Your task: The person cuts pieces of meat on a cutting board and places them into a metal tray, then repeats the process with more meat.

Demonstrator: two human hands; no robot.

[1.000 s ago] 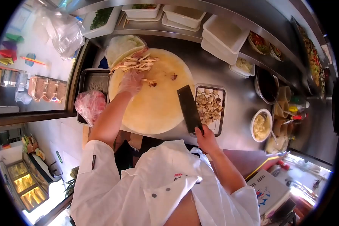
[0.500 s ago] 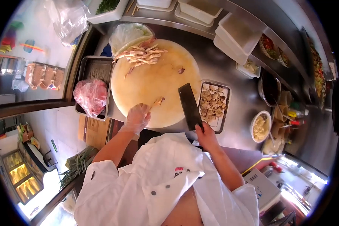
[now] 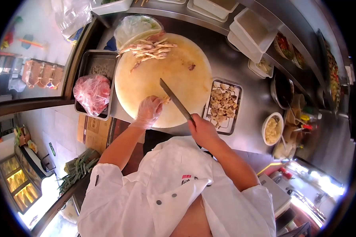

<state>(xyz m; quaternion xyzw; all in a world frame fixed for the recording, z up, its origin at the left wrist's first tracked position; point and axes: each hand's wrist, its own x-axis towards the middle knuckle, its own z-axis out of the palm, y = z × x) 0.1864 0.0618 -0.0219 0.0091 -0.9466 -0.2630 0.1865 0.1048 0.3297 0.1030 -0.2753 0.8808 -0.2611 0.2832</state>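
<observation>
My left hand (image 3: pixel 149 111), in a clear plastic glove, is closed around a chicken foot (image 3: pixel 166 100) at the near part of the round cutting board (image 3: pixel 178 75). Only the foot's end shows past the fingers; the rest is hidden in the glove. In my right hand (image 3: pixel 203 129) is the handle of a cleaver (image 3: pixel 175 99), its blade seen nearly edge-on and slanting over the board. The blade overlaps the board just right of the foot's end. A pile of chicken feet (image 3: pixel 154 48) lies at the board's far side, partly in an open plastic bag (image 3: pixel 134 29).
Right of the board sits a metal tray (image 3: pixel 230 128) of chopped pieces. Farther right are a white bowl (image 3: pixel 273 128) of pale paste and a dark sauce pot (image 3: pixel 283 91). To the left, a dark tray (image 3: pixel 91 62) holds bagged pinkish meat (image 3: pixel 93 93).
My right hand has moved left with the cleaver, whose blade has swung from flat-on to edge-on beside the foot. My left hand has drawn in more tightly around the chicken foot.
</observation>
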